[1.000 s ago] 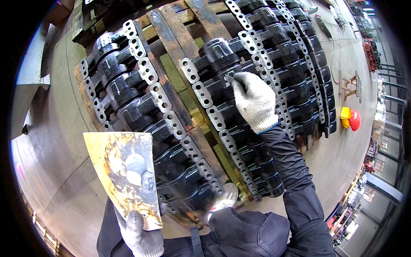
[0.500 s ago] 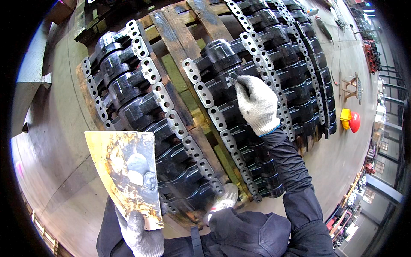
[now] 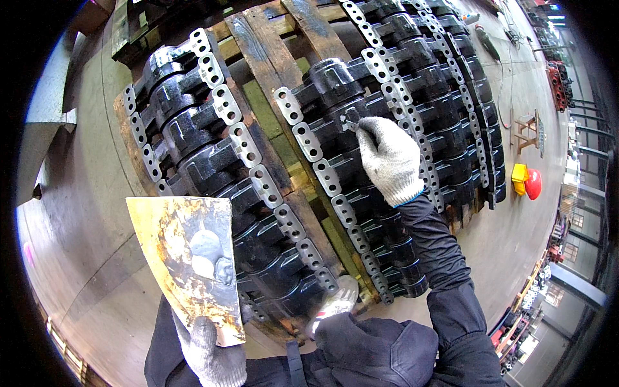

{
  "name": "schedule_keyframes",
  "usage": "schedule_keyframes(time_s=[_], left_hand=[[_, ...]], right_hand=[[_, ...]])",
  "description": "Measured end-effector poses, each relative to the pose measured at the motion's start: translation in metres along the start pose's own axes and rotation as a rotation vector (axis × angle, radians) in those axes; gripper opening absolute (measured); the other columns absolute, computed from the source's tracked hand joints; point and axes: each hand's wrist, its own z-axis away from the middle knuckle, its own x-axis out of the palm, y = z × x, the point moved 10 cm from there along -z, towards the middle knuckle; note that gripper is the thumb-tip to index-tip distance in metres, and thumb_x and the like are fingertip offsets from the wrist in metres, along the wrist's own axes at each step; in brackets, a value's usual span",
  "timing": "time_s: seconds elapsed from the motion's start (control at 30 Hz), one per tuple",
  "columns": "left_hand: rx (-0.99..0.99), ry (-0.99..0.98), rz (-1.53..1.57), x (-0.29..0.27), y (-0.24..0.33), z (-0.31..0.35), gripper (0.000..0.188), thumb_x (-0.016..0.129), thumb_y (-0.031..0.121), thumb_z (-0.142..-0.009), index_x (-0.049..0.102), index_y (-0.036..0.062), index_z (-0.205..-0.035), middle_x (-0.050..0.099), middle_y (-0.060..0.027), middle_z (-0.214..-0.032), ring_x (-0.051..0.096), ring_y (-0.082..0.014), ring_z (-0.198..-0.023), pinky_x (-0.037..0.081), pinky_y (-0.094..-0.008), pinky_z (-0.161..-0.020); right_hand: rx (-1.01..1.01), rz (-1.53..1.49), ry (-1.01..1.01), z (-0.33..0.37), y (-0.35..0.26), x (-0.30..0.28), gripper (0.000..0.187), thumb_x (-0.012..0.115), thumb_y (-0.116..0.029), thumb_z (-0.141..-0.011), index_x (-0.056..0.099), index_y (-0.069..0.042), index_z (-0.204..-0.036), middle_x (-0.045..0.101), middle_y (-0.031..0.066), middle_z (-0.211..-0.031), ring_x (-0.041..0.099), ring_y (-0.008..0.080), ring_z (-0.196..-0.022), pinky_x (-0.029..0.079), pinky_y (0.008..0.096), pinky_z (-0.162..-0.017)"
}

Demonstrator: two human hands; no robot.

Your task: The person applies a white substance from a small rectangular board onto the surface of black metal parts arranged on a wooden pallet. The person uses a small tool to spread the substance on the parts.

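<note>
A stained board is gripped by the left hand; a small tool is pinched by the right hand.

Board in L hand, track links on pallet, R hand over links, stand far R.

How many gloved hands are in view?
2: the left hand, lower left, gripping the stained board; the right hand, over black metal parts. No others visible.
</note>
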Motion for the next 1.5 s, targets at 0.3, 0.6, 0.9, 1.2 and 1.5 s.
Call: schedule_keyframes(time_s=[0.3, 0.6, 0.9, 1.2, 1.5], left_hand=[[-0.03, 0.008, 0.037, -0.001, -0.003, -0.001, 0.069, 0.07, 0.022, -0.102, 0.037, 0.0071, -0.161, 0.059, -0.0158, -0.148, 0.068, -0.0305, -0.123, 0.066, -0.0489, -0.092], [-0.028, -0.027, 0.043, 0.004, -0.003, -0.001, 0.071, 0.07, 0.023, -0.101, 0.037, 0.0068, -0.161, 0.059, -0.0153, -0.148, 0.068, -0.0303, -0.123, 0.066, -0.0469, -0.09], [-0.044, -0.025, -0.021, 0.004, -0.003, -0.001, 0.071, 0.07, 0.025, -0.102, 0.036, 0.0052, -0.161, 0.059, -0.0165, -0.148, 0.069, -0.0301, -0.12, 0.066, -0.0451, -0.088], [-0.013, 0.015, -0.006, 0.006, -0.001, 0.003, 0.069, 0.068, 0.025, -0.103, 0.037, 0.006, -0.161, 0.058, -0.0162, -0.149, 0.068, -0.0297, -0.122, 0.065, -0.0461, -0.089], [-0.007, -0.004, -0.004, 0.003, 0.0, 0.004, 0.068, 0.068, 0.025, -0.104, 0.037, 0.0071, -0.161, 0.058, -0.015, -0.149, 0.067, -0.0297, -0.123, 0.065, -0.0476, -0.09]], right_hand=[[-0.011, -0.014, -0.022, 0.002, 0.0, 0.006, 0.016, 0.078, -0.008, -0.093, 0.075, -0.003, -0.107, 0.076, 0.0148, -0.099, 0.076, 0.0323, -0.089, 0.06, 0.0369, -0.08], [0.009, -0.047, -0.053, 0.01, 0.001, 0.008, 0.014, 0.076, -0.008, -0.094, 0.075, -0.003, -0.107, 0.076, 0.0156, -0.097, 0.076, 0.0323, -0.089, 0.059, 0.0369, -0.079], [0.101, -0.135, -0.064, 0.014, 0.016, 0.01, 0.012, 0.075, -0.01, -0.094, 0.075, -0.005, -0.105, 0.076, 0.0139, -0.097, 0.075, 0.0336, -0.089, 0.059, 0.0388, -0.08], [0.176, -0.194, -0.077, 0.016, 0.024, 0.011, 0.011, 0.075, -0.01, -0.095, 0.074, -0.005, -0.104, 0.076, 0.0155, -0.095, 0.075, 0.0336, -0.088, 0.059, 0.0387, -0.08], [0.348, -0.339, -0.116, 0.019, 0.041, 0.023, 0.01, 0.075, -0.01, -0.095, 0.074, -0.003, -0.102, 0.077, 0.0156, -0.092, 0.076, 0.0301, -0.084, 0.058, 0.0363, -0.077]])
